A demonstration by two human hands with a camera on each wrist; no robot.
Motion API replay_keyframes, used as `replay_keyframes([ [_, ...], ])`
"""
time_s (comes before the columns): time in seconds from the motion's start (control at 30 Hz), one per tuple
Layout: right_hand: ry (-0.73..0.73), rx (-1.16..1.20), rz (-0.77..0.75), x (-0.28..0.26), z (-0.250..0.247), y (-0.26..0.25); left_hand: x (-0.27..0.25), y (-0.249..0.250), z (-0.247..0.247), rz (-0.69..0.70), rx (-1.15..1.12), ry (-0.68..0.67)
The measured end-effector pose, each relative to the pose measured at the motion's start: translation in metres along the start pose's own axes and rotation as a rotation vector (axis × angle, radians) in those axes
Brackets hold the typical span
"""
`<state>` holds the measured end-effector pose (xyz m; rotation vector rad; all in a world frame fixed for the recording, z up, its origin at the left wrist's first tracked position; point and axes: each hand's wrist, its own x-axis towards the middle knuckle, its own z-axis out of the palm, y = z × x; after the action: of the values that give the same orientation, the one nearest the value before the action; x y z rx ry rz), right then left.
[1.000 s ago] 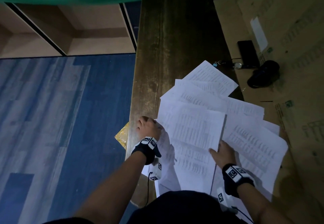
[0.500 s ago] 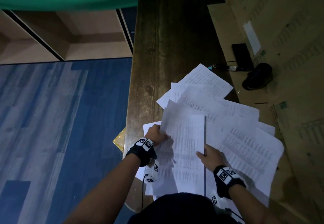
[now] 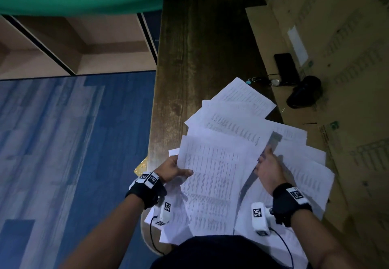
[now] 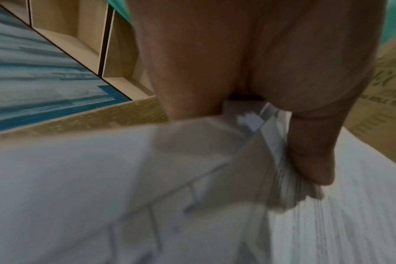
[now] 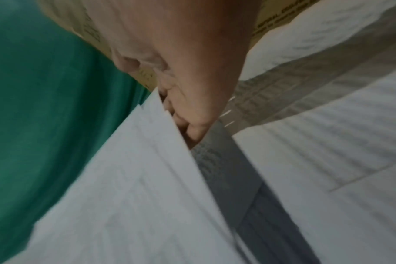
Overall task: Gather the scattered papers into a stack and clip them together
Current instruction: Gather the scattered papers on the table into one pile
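While lifted sheets (image 3: 212,176) hang between both hands over the wooden table (image 3: 189,62): best squared edge to edge before reaching for more. Left hand (image 3: 170,168) pinching the left edge, thumb on top; right hand (image 3: 268,168) at the right edge, fingers (image 5: 192,132) tucked under, grip unclear. Loose papers (image 3: 242,98) fanned beyond, about six or seven. One small clip (image 3: 249,81) further back.

I see the papers (image 3: 219,176), white printed sheets with rows of fine text, fanned in a loose overlapping heap at lower centre of the head view, some raised off the wooden surface. A small blue binder clip (image 3: 249,82) lies beyond their far corner, upper right of centre.
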<state>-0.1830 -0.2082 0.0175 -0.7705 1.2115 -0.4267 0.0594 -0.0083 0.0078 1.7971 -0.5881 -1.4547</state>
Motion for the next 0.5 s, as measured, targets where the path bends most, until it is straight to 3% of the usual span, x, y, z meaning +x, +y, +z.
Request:
replay_keyframes([
  [0.07, 0.04, -0.093, -0.035, 0.011, 0.002, 0.01, -0.002, 0.004, 0.004, -0.014, 0.03, -0.062],
  [0.13, 0.084, -0.405, -0.082, 0.018, 0.005, 0.021, -0.002, 0.008, 0.005, -0.016, 0.043, -0.104],
  [0.23, 0.062, -0.744, -0.119, 0.023, 0.007, 0.038, 0.001, 0.011, 0.002, -0.013, 0.057, -0.056],
  [0.37, -0.008, -0.832, -0.148, 0.019, -0.001, 0.049, 0.0, 0.007, 0.004, -0.041, 0.243, 0.033],
  [0.43, 0.071, -0.802, -0.186, 0.012, -0.017, 0.042, 0.001, 0.001, 0.006, -0.049, 0.306, 0.068],
  [0.5, 0.272, -0.841, -0.244, 0.005, -0.046, 0.035, 0.003, -0.004, 0.007, -0.046, 0.252, 0.052],
])
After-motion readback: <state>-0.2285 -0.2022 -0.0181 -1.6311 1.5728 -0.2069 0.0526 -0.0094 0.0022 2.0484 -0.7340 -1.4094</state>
